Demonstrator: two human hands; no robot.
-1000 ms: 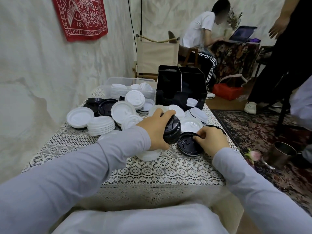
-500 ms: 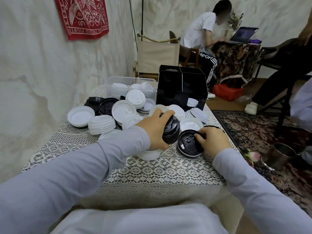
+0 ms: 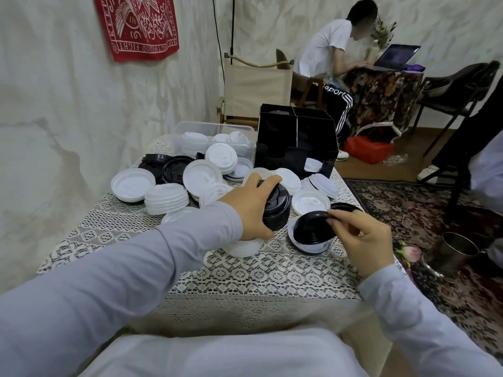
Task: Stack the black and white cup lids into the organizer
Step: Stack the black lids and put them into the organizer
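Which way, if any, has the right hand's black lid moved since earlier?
Yes, up: right hand tilted black lid, right edge raised off the tablecloth.

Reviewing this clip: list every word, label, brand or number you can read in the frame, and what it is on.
"sport": white letters on the seated person's black striped track trousers.
"FIGHT": upside down on the border of the red cloth wall hanging; its other lettering is unclear.
Black plastic cup lids and white plastic cup lids: no readable marks.
Open laptop screen: too blurred.
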